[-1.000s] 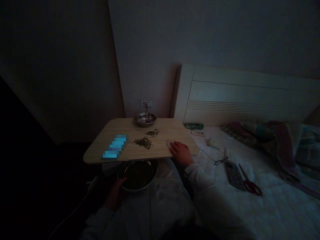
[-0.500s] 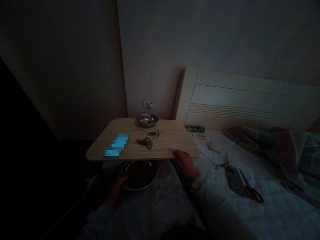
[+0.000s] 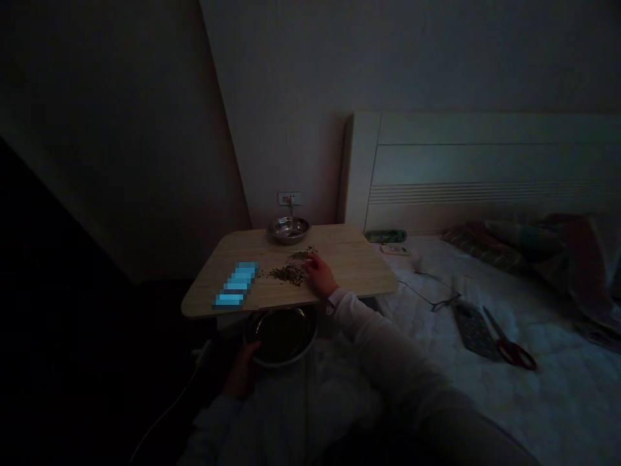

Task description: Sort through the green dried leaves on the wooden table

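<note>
Loose seeds [image 3: 286, 276] could scatter if your right hand [image 3: 321, 277] drags through them.
They lie mid-worktop [image 3: 349, 259], towards the near edge; a quick sleeve could send some over it. Your right fingers bend at the seeds, but you can't tell whether they're together. Your left hand [image 3: 241, 370] clamps the big bowl [image 3: 286, 363] below that edge; a slack thumb could let it tip. The seeds look small and dark against smooth, pale wood grain; the small bowl [image 3: 290, 241], round and shiny, sits at the far edge.

Red-handled scissors [image 3: 509, 344], patterned dark phone case [image 3: 475, 331], pale wood-grained tabletop [image 3: 339, 249].
</note>
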`<state>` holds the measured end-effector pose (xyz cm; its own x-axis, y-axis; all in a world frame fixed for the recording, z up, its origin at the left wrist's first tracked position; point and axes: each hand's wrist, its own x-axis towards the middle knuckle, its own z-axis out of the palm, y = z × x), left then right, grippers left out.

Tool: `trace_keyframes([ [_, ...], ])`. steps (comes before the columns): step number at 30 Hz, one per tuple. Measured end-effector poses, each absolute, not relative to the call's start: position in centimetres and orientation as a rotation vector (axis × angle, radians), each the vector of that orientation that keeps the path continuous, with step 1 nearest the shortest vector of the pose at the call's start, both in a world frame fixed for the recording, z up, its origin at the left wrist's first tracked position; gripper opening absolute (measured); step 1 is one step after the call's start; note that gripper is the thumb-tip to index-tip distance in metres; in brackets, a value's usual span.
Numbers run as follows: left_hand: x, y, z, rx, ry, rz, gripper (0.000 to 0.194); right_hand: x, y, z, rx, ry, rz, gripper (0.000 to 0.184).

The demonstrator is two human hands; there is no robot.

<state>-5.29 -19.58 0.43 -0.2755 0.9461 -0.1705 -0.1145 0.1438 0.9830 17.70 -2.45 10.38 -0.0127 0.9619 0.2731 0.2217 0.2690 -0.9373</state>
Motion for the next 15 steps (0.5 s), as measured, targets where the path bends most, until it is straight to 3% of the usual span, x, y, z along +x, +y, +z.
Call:
trace_keyframes([
  [9, -4.5, -19.4, 1.7, 0.741, 1.368, 1.324, 0.025, 18.6, -3.3, 10.2, -1.111, -1.601, 0.773, 0.028],
  [15, -4.2, -19.6, 2.2, 0.754, 1.397, 1.321, 0.031, 17.7, -3.9, 10.3, -1.01, -1.821, 0.64, 0.031],
])
